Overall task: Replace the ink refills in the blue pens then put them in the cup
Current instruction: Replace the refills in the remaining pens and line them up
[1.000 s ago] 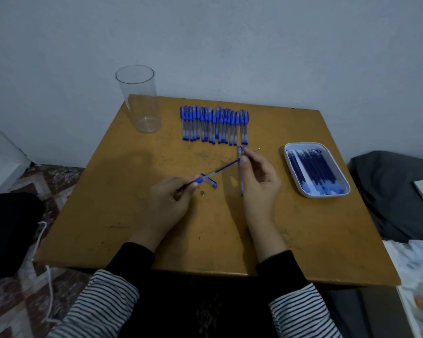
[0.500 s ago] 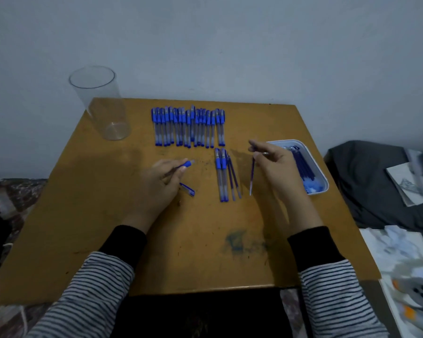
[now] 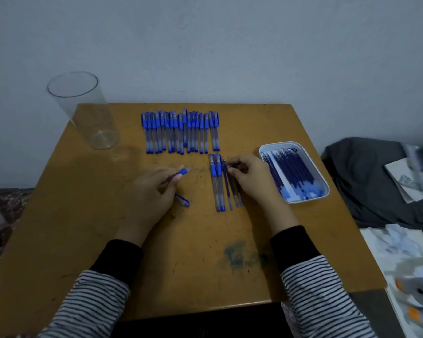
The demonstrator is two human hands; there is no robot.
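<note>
Item, lower centre: tabletop (image 3: 83,228), with an ink smear (image 3: 239,257). Item, centre left: one small dark piece (image 3: 172,214), too small to identify, and a loose blue cap (image 3: 183,200) just above it. Item: left hand (image 3: 152,193), fingers curled round an opened pen barrel (image 3: 183,171), its blue end pointing to the upper right. Item, centre: right hand (image 3: 250,178), fingertips pinching the top of a thin refill among the loose refills (image 3: 230,193), which lie just beside two capped pens (image 3: 216,186). We judge this the spent one being discarded. Item, centre right: white tray (image 3: 303,201) of fresh refills (image 3: 293,170), just beside the right hand. Item, upper centre: row of pens (image 3: 181,132), capped. Item, upper left: clear cup (image 3: 83,113), upright, holding no pens. Handling note: we would lay the old refill parallel to its fellows, clear of the tray so stocks do not mix, keep the barrel steady, lift one fresh refill singly, and mind the cap and small piece below the left hand.
</note>
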